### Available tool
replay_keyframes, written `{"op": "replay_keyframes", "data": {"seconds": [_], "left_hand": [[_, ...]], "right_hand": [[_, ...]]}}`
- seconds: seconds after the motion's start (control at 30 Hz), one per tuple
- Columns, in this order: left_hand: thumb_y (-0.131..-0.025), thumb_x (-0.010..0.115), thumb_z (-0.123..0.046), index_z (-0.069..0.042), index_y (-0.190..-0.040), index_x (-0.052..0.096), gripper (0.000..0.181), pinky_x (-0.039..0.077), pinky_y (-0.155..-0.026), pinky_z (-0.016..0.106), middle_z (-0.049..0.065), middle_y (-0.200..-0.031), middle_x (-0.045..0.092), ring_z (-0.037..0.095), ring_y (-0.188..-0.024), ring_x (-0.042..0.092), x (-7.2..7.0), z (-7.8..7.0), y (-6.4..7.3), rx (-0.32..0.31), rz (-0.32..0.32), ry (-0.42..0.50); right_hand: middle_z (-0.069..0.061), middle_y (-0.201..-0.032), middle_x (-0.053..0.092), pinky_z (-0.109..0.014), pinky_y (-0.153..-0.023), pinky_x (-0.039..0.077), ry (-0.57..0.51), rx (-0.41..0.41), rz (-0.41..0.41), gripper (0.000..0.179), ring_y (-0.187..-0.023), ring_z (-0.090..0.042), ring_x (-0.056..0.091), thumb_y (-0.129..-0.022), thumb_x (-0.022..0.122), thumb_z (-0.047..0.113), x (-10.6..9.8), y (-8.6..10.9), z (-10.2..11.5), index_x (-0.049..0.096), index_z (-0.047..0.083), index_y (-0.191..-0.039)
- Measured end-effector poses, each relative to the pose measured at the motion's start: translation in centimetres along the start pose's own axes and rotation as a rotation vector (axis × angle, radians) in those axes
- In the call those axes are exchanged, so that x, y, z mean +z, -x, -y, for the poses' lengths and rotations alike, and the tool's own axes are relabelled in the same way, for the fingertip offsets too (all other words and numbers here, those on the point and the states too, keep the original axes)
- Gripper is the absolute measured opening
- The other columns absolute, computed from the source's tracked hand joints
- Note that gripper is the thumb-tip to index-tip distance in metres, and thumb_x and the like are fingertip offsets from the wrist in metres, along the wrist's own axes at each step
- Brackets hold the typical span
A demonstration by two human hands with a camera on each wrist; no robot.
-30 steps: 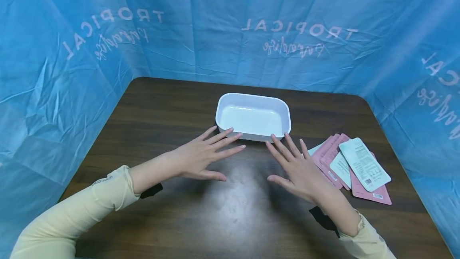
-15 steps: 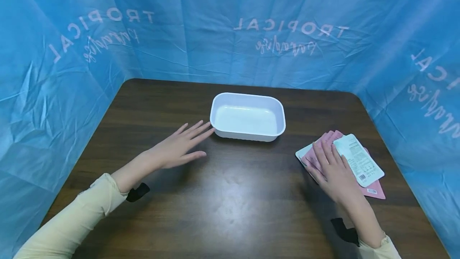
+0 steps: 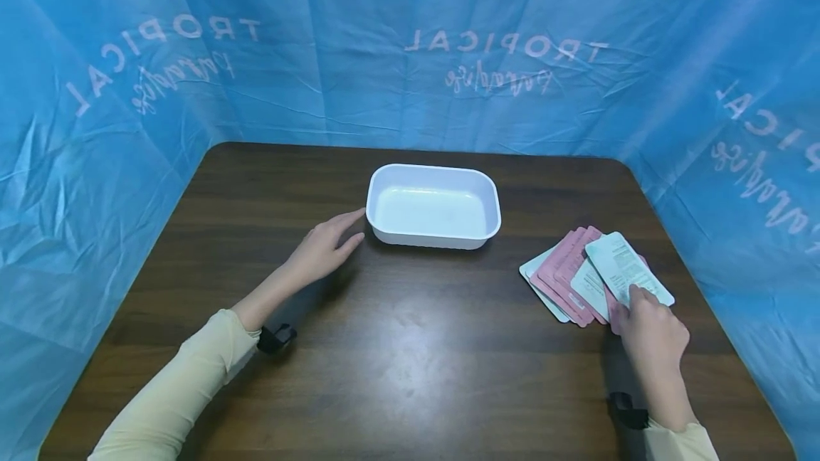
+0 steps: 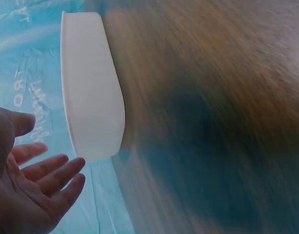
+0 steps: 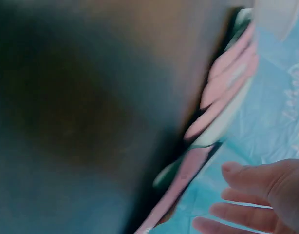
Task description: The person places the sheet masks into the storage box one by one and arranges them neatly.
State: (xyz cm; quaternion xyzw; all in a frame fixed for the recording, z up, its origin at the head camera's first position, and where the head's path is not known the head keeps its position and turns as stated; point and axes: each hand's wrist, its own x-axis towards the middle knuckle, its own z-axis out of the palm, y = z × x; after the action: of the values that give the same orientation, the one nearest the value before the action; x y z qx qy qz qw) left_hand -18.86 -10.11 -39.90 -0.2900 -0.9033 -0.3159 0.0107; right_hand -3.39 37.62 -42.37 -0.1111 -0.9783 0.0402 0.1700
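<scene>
A white rectangular tray (image 3: pixel 434 240) sits near the middle of the table. My left hand (image 3: pixel 320 251) is at its left end, index fingertip right at the rim; in the left wrist view the loosely bent fingers of the left hand (image 4: pixel 40 187) lie below the tray's white wall (image 4: pixel 91 87). On the right, flat pink packets (image 3: pixel 564 269) and mint-green ones lie fanned. The top mint packet (image 3: pixel 624 265) has my right hand (image 3: pixel 653 333) over its near edge. Seen from the right wrist, the right hand's (image 5: pixel 261 195) thumb and fingers stand apart beside the pile's edge.
The dark wooden table (image 3: pixel 410 361) has rounded far corners. A blue printed sheet (image 3: pixel 397 98) hangs behind it and along both sides. Black straps with small cameras (image 3: pixel 277 338) are on both wrists.
My right hand has moved right from in front of the tray to the near edge of the packets, its fingers now bent. My left hand has drawn back to the tray's left end.
</scene>
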Motion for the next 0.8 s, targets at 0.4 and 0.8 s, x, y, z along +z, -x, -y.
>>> {"op": "replay_keyframes", "data": {"seconds": [0.4,0.8], "left_hand": [[-0.095,0.056,-0.014,0.004,-0.138,0.041,0.049,0.035,-0.1,0.046,0.021,-0.139,0.041,0.031,-0.126,0.04,1.5,0.0,-1.8,-0.033,-0.012,0.047],[-0.097,0.053,-0.019,0.005,-0.14,0.036,0.052,0.031,-0.103,0.046,0.021,-0.142,0.036,0.031,-0.129,0.035,2.1,0.7,-1.7,-0.064,0.024,0.045]], "right_hand": [[-0.047,-0.098,0.044,-0.058,-0.048,0.045,0.145,0.017,0.292,0.051,-0.066,-0.055,0.051,-0.08,0.064,-0.003,0.5,-1.2,-0.5,0.039,-0.02,-0.12],[-0.021,-0.054,0.044,-0.048,-0.038,0.044,0.191,-0.153,0.194,0.064,-0.041,-0.032,0.042,-0.072,0.073,-0.004,0.7,-1.9,-0.4,0.04,-0.016,-0.125]]}}
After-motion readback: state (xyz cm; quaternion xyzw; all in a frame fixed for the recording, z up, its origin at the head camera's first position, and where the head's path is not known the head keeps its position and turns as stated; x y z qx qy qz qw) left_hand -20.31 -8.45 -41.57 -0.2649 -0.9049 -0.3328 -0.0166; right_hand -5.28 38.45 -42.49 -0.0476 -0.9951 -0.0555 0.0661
